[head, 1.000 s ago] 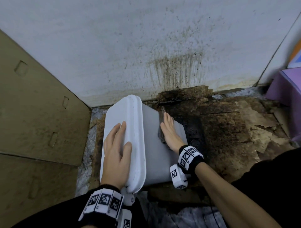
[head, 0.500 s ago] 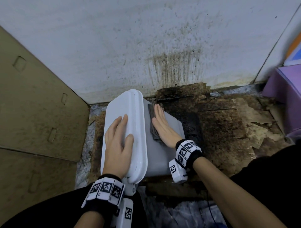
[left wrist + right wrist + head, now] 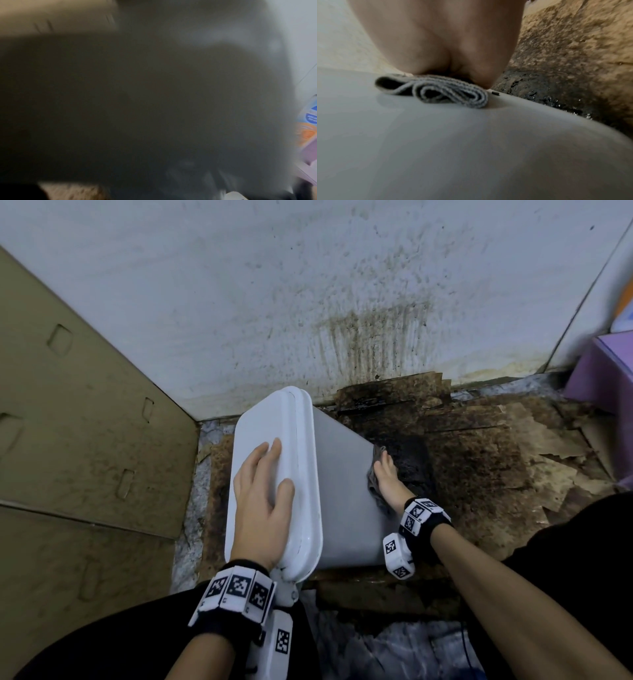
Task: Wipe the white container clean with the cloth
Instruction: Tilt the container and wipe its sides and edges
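The white container [image 3: 342, 491] lies on its side on the floor, its lid [image 3: 294, 440] facing left. My left hand [image 3: 263, 494] rests flat on the lid with straight fingers. My right hand [image 3: 387, 477] presses a folded grey cloth [image 3: 375, 474] flat against the container's upper side, near its right edge. In the right wrist view the folded cloth [image 3: 436, 90] sits under my palm on the smooth white container [image 3: 453, 148]. The left wrist view is dark and blurred.
A stained white wall [image 3: 308, 302] stands just behind the container. Cardboard sheets [image 3: 75, 440] lean at the left. Dirty, wet brown cardboard [image 3: 479, 457] covers the floor to the right. A purple box [image 3: 603, 371] sits at the far right.
My right hand slid the cloth from near the lid rim across the container's side to its right edge. The left hand stayed on the lid.
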Motion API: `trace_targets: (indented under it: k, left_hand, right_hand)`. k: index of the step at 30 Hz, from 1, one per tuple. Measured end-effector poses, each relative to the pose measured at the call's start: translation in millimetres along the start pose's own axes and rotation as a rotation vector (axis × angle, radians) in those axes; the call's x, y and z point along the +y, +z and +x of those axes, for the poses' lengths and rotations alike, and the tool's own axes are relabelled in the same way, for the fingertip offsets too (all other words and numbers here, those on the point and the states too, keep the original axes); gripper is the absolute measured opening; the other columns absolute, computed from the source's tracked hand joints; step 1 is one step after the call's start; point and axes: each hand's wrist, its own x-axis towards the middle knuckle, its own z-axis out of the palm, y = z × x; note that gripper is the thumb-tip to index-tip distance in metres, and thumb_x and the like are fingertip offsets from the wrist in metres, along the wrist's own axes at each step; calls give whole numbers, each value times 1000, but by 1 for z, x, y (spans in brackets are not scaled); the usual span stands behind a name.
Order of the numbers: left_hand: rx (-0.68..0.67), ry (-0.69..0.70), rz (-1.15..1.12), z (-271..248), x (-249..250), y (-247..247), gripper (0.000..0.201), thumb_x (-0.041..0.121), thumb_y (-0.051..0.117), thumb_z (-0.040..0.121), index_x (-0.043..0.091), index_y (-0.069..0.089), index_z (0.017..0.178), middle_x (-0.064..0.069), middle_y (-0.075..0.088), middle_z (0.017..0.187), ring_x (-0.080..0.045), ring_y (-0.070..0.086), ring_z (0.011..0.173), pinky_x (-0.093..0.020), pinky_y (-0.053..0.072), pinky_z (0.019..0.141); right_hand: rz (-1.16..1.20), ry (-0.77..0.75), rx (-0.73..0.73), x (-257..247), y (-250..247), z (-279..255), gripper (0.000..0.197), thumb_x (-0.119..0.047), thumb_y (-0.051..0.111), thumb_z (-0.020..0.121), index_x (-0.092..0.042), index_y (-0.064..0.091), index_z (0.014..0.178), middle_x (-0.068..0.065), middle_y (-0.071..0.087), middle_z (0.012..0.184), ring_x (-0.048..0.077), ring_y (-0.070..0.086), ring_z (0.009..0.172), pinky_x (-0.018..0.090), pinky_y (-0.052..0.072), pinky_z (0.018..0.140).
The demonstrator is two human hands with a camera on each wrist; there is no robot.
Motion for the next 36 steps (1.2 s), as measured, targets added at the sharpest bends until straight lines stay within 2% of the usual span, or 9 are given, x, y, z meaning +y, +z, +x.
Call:
trace_targets:
  k: [3, 5, 11, 17, 24, 26, 30, 33, 36]
  left_hand:
    - [7, -3, -2, 1, 1, -1, 56, 36, 40, 96, 29, 40, 152, 13, 31, 156, -2, 17, 147, -21, 16, 112]
    - [7, -5, 1, 0, 2, -1, 56, 36, 40, 96, 29, 40, 152, 13, 31, 156, -2, 17, 148, -22, 16, 112]
    - [11, 4, 35, 1, 3, 1, 58, 36, 39, 95, 27, 40, 152, 10, 31, 156, -7, 19, 146, -23, 16, 113]
    - [14, 12, 32, 0, 0, 0, 58, 35, 39, 95, 24, 41, 152, 7, 32, 157, -9, 20, 148, -24, 16, 113]
    - [16, -2, -1, -2, 3, -3, 58, 35, 40, 95, 26, 40, 152, 10, 31, 156, -3, 20, 145, -23, 17, 112]
    - [20, -3, -2, -2, 5, -3, 52, 30, 43, 100, 26, 40, 152, 10, 30, 157, -3, 19, 145, -24, 17, 112]
    - [20, -4, 11, -4, 5, -1, 49, 16, 47, 104, 26, 40, 152, 10, 31, 157, -4, 19, 145, -28, 18, 115]
    - [23, 17, 29, -3, 8, 2, 49, 21, 46, 104, 27, 40, 153, 10, 31, 157, -6, 19, 146, -28, 17, 115]
    - [19, 19, 27, -2, 9, 4, 56, 34, 42, 97, 27, 39, 153, 10, 31, 156, -5, 19, 145, -28, 17, 114]
  right_hand:
    - [-99, -74, -23, -9, 8, -15, 53, -17, 18, 109, -2, 0, 156, 7, -13, 165, 25, -15, 153, 41, -7, 123]
    - [-69, -149, 3, -16, 17, -35, 53, -19, 19, 109, -7, 1, 157, 3, -12, 165, 21, -15, 152, 42, -5, 124]
    - [44, -344, 68, -58, 46, -96, 50, -33, 14, 109, -35, -4, 156, -13, -9, 165, -5, -13, 145, 27, -5, 118]
    - [78, -433, 124, -69, 73, -140, 51, -33, 19, 108, -37, 6, 157, -23, 1, 164, -15, -10, 144, 14, -5, 114]
    - [67, -549, 179, -30, 71, -133, 49, -32, 24, 109, -32, 17, 157, -21, 12, 164, -2, 4, 151, 27, 8, 123]
    - [107, -517, 214, -11, 68, -125, 49, -33, 24, 107, -32, 21, 157, -20, 15, 163, -2, 7, 151, 30, 10, 124]
    - [179, -312, 232, 25, 60, -110, 46, -36, 22, 106, -46, 15, 150, -16, 13, 165, -3, 3, 150, 34, 6, 126]
    - [149, -161, 200, 40, 51, -98, 48, -19, 21, 109, -29, 10, 155, -3, 5, 167, 8, -2, 153, 26, -2, 123]
    - [190, -51, 207, 38, 48, -92, 51, -19, 24, 109, -25, 10, 158, -2, 4, 167, 12, -2, 153, 30, -1, 124]
